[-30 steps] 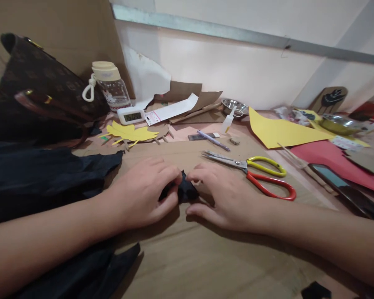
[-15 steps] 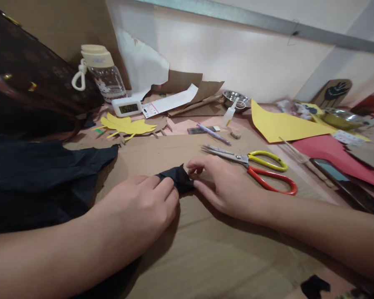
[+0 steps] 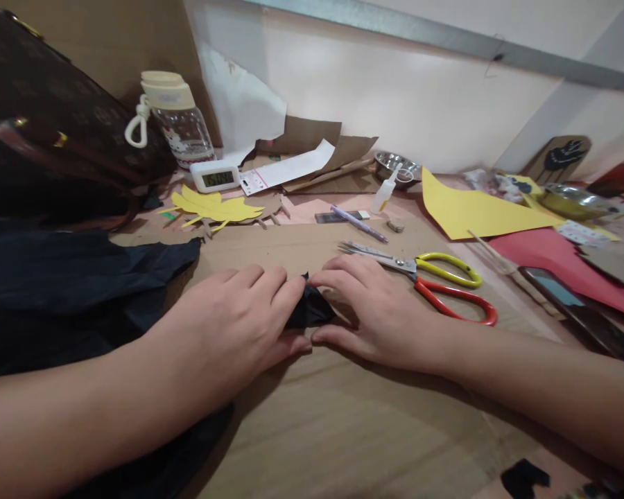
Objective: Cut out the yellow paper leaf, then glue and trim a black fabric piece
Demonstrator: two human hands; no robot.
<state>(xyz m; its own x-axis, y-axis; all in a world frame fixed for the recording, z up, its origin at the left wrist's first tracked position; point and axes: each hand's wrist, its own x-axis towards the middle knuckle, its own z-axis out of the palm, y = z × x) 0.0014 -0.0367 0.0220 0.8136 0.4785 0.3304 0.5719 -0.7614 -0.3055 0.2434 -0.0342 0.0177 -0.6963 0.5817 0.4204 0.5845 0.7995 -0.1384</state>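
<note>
A small folded black piece (image 3: 312, 307) lies on the brown cardboard (image 3: 312, 423) between my two hands. My left hand (image 3: 244, 312) covers its left part, fingers bent around it and thumb at its near edge. My right hand (image 3: 369, 308) is at its right side, fingertips by the top corner and thumb near the lower edge. Just beyond my right hand lie the scissors (image 3: 405, 265), with one yellow and one red handle. A large black sheet (image 3: 67, 298) spreads at the left, partly under my left arm.
Behind are a bottle (image 3: 182, 128), a digital clock (image 3: 215, 178), a yellow leaf cutout (image 3: 213, 206), a pen (image 3: 360, 224) and a glue bottle (image 3: 385, 190). Yellow paper (image 3: 478, 211), red paper (image 3: 541, 256) and a phone (image 3: 556, 291) lie right. A dark bag (image 3: 57, 118) stands left.
My left thumb has come into view at the near edge of the black piece, and the left fingers have shifted over it. My right thumb has moved lower and towards the left.
</note>
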